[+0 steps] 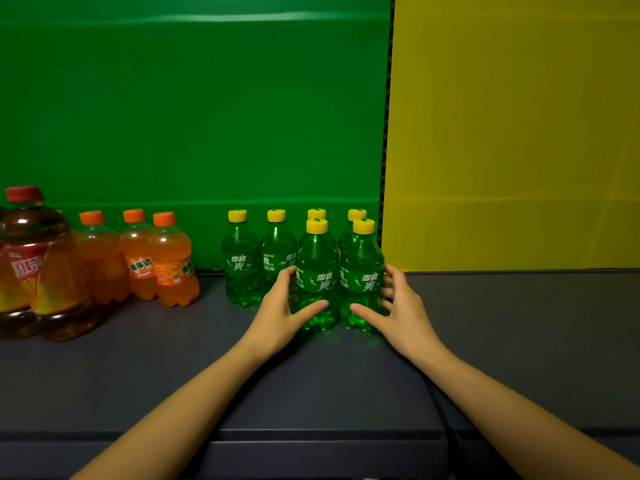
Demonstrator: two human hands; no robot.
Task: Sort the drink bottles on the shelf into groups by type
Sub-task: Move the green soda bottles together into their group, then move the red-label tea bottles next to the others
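Observation:
Several green soda bottles with yellow caps stand grouped on the dark shelf. Two stand in front, side by side: the front left green bottle and the front right green bottle. My left hand curls round the left one, thumb across its lower front. My right hand curls round the right one in the same way. Behind them stand more green bottles. Left of these is a cluster of orange soda bottles with orange caps. At the far left stand large brown tea bottles with red caps.
A green backdrop rises behind the bottles and a yellow panel behind the shelf's right part. The shelf's front edge runs below my forearms.

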